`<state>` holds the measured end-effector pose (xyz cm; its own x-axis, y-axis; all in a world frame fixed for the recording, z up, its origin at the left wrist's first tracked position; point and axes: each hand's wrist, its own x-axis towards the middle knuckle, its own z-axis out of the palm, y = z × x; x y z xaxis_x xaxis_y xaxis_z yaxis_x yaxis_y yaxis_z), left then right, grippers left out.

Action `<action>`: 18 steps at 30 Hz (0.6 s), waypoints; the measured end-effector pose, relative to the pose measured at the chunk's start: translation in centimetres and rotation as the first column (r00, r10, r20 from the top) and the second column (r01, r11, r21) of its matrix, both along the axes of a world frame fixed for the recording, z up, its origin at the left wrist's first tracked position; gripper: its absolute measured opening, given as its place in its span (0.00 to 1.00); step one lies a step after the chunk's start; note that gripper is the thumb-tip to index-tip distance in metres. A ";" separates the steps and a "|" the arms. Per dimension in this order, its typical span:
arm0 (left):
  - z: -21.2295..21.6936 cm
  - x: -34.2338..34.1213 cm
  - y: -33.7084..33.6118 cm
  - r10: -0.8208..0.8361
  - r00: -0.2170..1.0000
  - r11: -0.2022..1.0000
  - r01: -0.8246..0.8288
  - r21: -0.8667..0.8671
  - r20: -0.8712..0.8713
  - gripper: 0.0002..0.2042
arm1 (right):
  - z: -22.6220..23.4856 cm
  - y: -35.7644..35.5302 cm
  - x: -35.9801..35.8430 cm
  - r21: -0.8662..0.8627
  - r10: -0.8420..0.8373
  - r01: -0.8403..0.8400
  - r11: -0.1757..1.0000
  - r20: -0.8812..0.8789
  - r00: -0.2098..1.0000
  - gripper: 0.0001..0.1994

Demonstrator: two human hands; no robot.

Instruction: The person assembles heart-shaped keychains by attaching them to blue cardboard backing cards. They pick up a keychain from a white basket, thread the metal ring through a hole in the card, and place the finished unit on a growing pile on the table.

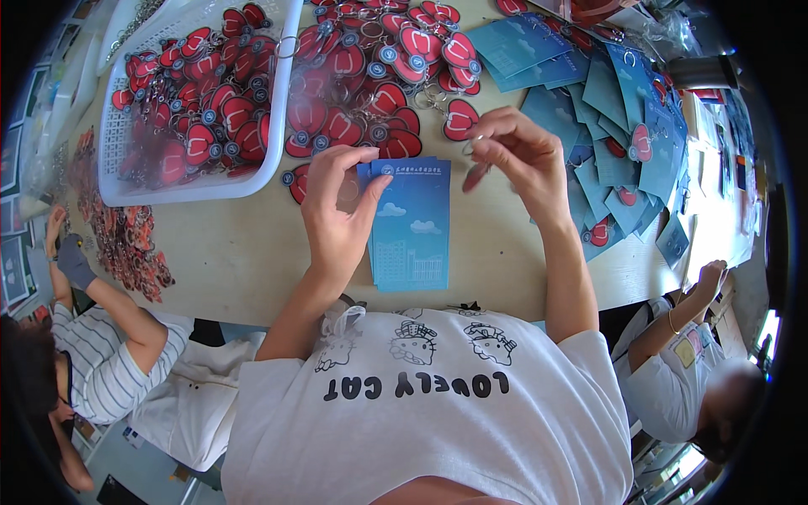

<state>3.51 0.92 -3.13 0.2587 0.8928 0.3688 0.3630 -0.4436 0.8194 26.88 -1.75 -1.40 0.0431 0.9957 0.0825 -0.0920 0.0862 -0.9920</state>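
In front of me a small stack of blue cards (411,252) with white clouds and building outlines lies on the table. My left hand (337,202) curls round the upper left corner of the cards, forefinger at the top edge and thumb on the face. To the right, above the table, my right hand (522,164) is closed in a pinch on a small shiny metal ring (470,146). Part of that hand is blurred. Beyond both hands lies a heap of red keychains (345,126) with metal rings and small blue round tags.
At the left stands a white plastic basket (273,160) full of red keychains. Blue cards, some with keychains, pile up at the right (589,109). Orange-red items (126,240) lie at far left. One co-worker sits on each side (118,362), (673,379).
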 end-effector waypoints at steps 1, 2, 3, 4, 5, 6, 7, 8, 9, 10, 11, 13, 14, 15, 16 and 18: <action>0.0 0.0 0.1 0.007 1.000 1.000 -0.007 0.023 -0.008 0.15 | 0.1 0.0 0.1 0.027 0.023 -0.026 0.999 0.111 0.993 0.04; 0.0 0.0 0.1 0.014 1.000 0.999 -0.014 0.046 -0.016 0.14 | 0.5 0.0 0.0 0.051 0.042 -0.055 0.997 0.222 0.974 0.05; 0.1 -0.1 0.2 0.021 1.000 0.997 -0.019 0.069 -0.024 0.12 | 1.5 -0.4 -0.2 -0.079 0.107 -0.094 0.992 0.179 0.978 0.05; 0.0 -0.1 0.2 0.006 0.999 0.999 -0.007 0.044 0.031 0.12 | 1.8 -0.5 -0.3 -0.109 0.122 -0.101 0.989 0.203 0.971 0.05; -0.2 -0.2 0.1 -0.008 0.996 1.000 0.007 0.019 0.087 0.12 | 2.0 -0.7 -0.4 -0.140 0.137 -0.107 0.984 0.227 0.964 0.05; -0.2 -0.2 0.1 -0.022 0.990 1.000 0.023 -0.004 0.143 0.12 | 2.2 -0.7 -0.5 -0.171 0.152 -0.111 0.979 0.251 0.956 0.06; 0.0 -0.2 -0.1 -0.018 0.958 0.993 0.050 -0.104 0.287 0.11 | 2.0 -0.8 -0.6 -0.208 0.140 -0.103 0.973 0.174 0.975 0.10; 0.5 -0.1 -0.5 0.001 0.906 0.976 0.091 -0.198 0.423 0.10 | 2.0 -0.8 -0.6 -0.239 0.138 -0.114 0.964 0.085 0.987 0.11; 1.0 0.1 -0.6 0.034 0.836 0.948 0.146 -0.282 0.548 0.09 | 2.0 -0.9 -0.5 -0.269 0.132 -0.128 0.955 -0.004 0.991 0.12; 1.6 0.3 -0.6 0.041 0.829 0.943 0.153 -0.296 0.558 0.09 | 2.0 -0.9 -0.5 -0.296 0.126 -0.148 0.944 -0.093 0.988 0.13; 2.2 0.5 -0.6 0.048 0.823 0.937 0.160 -0.311 0.566 0.08 | 2.2 -0.9 -0.5 -0.267 0.114 -0.134 0.954 -0.089 0.990 0.13; 2.7 0.9 -0.4 0.020 0.812 0.943 0.178 -0.282 0.583 0.09 | 2.4 -0.9 -1.0 -0.244 0.074 -0.094 0.965 -0.090 0.993 0.13; 2.7 1.2 -0.1 -0.015 0.808 0.952 0.191 -0.238 0.588 0.10 | 2.5 -0.9 -1.2 -0.250 0.046 -0.068 0.966 -0.092 0.995 0.13; 2.8 1.5 0.1 -0.052 0.804 0.960 0.204 -0.193 0.592 0.12 | 2.5 -1.0 -1.3 -0.290 0.002 -0.030 0.957 -0.097 0.995 0.12; 3.1 2.0 0.2 -0.044 0.772 0.946 0.237 -0.223 0.633 0.13 | 2.5 -1.0 -1.4 -0.330 -0.044 0.010 0.944 -0.095 0.994 0.11; 4.1 3.1 0.5 -0.025 0.704 0.911 0.309 -0.275 0.710 0.16 | 2.2 -0.9 -1.1 -0.270 -0.086 0.058 0.961 -0.094 0.992 0.10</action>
<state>6.57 1.40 1.01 0.2221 0.9587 0.1777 -0.4057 -0.0749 0.9109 25.76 -2.67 0.78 0.1098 0.9749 -0.1936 -0.1990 -0.1693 -0.9653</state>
